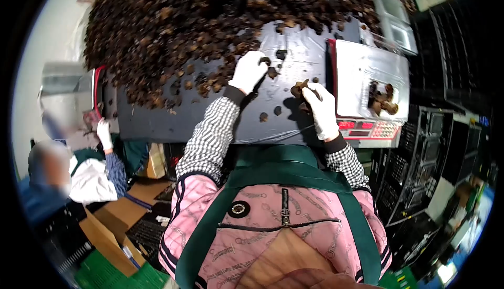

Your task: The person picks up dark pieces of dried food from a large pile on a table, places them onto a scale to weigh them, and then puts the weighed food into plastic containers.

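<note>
My left hand (249, 73), in a white glove, is over the dark table (210, 124) at the front edge of a large heap of dark brown dried pieces (178, 27). Its fingers are closed on a small dark piece (264, 61). My right hand (321, 109), also gloved in white, pinches a brown piece (300, 88) just left of the scale (344, 82). On the scale's white plate sits a clear plastic tray (394, 87) holding several brown pieces. A few loose pieces (263, 116) lie on the table between and below my hands.
Another person's gloved hand (104, 133) is at a second scale (97, 92) on the left. An open cardboard box (113, 236) stands at the lower left. Black crates (428, 131) are stacked on the right, and white containers (397, 24) stand at the upper right.
</note>
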Available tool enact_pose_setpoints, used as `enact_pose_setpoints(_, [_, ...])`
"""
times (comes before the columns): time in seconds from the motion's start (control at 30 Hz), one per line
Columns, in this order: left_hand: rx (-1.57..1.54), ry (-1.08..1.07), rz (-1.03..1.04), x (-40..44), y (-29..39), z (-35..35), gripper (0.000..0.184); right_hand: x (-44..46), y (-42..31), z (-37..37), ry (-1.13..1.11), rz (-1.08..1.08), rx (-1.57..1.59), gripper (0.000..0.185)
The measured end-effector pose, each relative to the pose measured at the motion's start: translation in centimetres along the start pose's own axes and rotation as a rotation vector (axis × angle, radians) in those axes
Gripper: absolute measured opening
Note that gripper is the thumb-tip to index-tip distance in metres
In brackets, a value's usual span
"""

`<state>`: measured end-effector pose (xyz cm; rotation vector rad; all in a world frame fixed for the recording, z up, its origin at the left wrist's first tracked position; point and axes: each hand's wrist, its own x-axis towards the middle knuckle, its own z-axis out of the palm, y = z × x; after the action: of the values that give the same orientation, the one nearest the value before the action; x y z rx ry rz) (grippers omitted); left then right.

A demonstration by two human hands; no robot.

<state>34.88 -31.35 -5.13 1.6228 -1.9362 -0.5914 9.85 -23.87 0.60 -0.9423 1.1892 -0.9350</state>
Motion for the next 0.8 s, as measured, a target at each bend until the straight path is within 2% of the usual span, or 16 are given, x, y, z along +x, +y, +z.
enact_pose_setpoints(0.07, [-0.207,0.044,-0.069,0.7,4.0,-1.1,0.020,-2.0,-1.9,-1.9,0.158,-0.149,-0.098,0.019])
enact_pose_setpoints(0.1, [-0.340,0.031,-0.019,1.2,7.2,-1.7,0.020,-3.4,-5.2,-2.5,0.247,-0.217,-0.133,0.016])
enact_pose_setpoints(0.13, [-0.472,0.020,0.027,1.6,10.5,-1.9,0.021,-3.7,-6.2,-4.7,0.267,-0.312,-0.367,0.017])
enact_pose_setpoints(0.17, [-0.467,-0.014,0.132,1.9,13.7,-2.1,0.020,-3.8,-7.3,-6.9,0.362,-0.474,-0.551,0.018])
enact_pose_setpoints(0.2, [-0.460,-0.046,0.234,2.3,16.7,-1.7,0.019,-4.5,-8.8,-8.4,0.400,-0.332,-0.437,0.018])
enact_pose_setpoints(0.23, [-0.501,-0.103,0.309,2.9,19.3,-0.7,0.019,-3.9,-7.6,-10.7,0.647,-0.542,-0.608,0.017])
enact_pose_setpoints(0.27, [-0.540,-0.162,0.383,3.4,21.6,0.8,0.020,-3.5,-6.8,-13.9,0.618,-0.483,-0.500,0.020])
enact_pose_setpoints(0.33, [-0.342,-0.061,0.685,3.5,24.3,5.0,0.020,-3.0,-7.8,-17.0,0.720,-0.549,-0.650,0.016])
enact_pose_setpoints(0.4, [-0.419,-0.046,0.688,4.0,27.4,7.1,0.018,-1.9,-7.2,-19.9,0.708,-0.688,-0.763,0.012])
enact_pose_setpoints(0.43, [-0.324,-0.101,0.631,4.2,28.8,8.1,0.019,-1.4,-6.8,-21.0,0.700,-0.728,-0.848,0.010])
enact_pose_setpoints(0.47, [-0.228,-0.155,0.561,4.3,29.8,9.0,0.019,-1.2,-6.6,-21.6,0.669,-0.691,-0.913,0.014])
enact_pose_setpoints(0.53, [-0.074,-0.054,0.617,4.1,29.6,11.1,0.021,-1.2,-6.5,-21.8,0.640,-0.629,-1.026,0.019])
enact_pose_setpoints(0.57, [-0.037,-0.054,0.656,4.1,28.9,12.2,0.028,-1.6,-6.5,-21.4,0.605,-0.544,-0.980,0.023])
enact_pose_setpoints(0.67, [0.011,-0.113,0.639,3.7,28.6,12.1,0.041,-1.8,-6.1,-21.1,0.506,-0.626,-1.192,0.034])
enact_pose_setpoints(0.7, [-0.077,0.008,0.652,3.5,28.6,11.4,0.042,-1.9,-6.1,-21.6,0.416,-0.612,-1.196,0.041])
enact_pose_setpoints(0.8, [-0.029,0.119,0.718,3.4,26.1,9.1,0.032,-2.9,-8.1,-19.6,0.421,-0.482,-1.140,0.045])
